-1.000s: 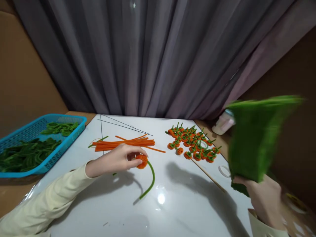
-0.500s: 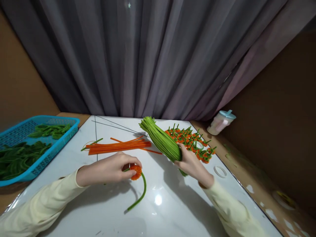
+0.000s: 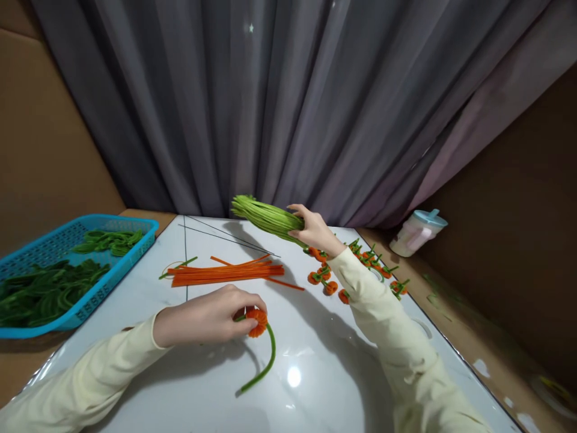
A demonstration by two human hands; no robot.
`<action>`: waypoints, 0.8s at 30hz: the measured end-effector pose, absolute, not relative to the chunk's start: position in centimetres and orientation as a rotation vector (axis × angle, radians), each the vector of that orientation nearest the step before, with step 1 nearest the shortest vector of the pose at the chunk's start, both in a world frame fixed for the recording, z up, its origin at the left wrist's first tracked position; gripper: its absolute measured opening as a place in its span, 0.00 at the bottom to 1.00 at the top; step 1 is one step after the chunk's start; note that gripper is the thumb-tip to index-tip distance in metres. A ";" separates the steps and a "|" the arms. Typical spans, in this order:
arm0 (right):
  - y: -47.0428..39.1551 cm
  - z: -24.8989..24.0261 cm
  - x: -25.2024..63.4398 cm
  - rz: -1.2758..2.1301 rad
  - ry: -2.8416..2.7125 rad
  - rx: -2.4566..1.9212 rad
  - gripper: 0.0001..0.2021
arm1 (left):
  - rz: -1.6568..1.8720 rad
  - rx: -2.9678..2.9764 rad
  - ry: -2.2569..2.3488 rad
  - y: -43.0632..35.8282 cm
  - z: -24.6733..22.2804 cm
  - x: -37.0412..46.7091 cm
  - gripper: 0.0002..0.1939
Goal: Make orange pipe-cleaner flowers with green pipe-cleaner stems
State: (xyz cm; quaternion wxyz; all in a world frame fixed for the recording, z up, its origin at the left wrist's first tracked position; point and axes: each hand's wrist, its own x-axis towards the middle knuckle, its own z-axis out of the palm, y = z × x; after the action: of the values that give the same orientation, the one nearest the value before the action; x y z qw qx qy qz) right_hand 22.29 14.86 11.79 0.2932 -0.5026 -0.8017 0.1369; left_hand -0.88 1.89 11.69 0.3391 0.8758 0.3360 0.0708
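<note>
Green bundle: right hand (image 3: 315, 230) reaches far forward, fingers wrapping its end.

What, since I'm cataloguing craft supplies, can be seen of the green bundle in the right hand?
The green bundle is a thick sheaf of long, thin, light green strips, fuzzy-looking like pipe cleaners. It slants, its slightly splayed end pointing left and toward the curtain. The right hand grips its other end and partly hides it. It appears raised over the far part of the white table.
</note>
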 end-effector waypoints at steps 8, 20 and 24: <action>16.8 11.1 18.6 0.613 -2.181 -1.196 0.16 | 0.269 2.217 1.018 2.0 10.7 -0.8 0.09; 0.7 5.6 20.0 1.847 -1.580 -0.923 0.12 | 0.522 1.651 0.910 3.1 6.7 1.3 0.06; 1.0 4.7 20.3 2.023 -1.412 -0.890 0.14 | 0.466 1.574 0.872 3.3 5.2 1.9 0.07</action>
State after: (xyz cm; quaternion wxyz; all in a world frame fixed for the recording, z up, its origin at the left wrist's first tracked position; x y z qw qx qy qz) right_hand 20.33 1.00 4.67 0.2566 -0.3282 -0.5203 0.7454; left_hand 1.89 3.34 5.22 0.5984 0.6785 0.3757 0.2008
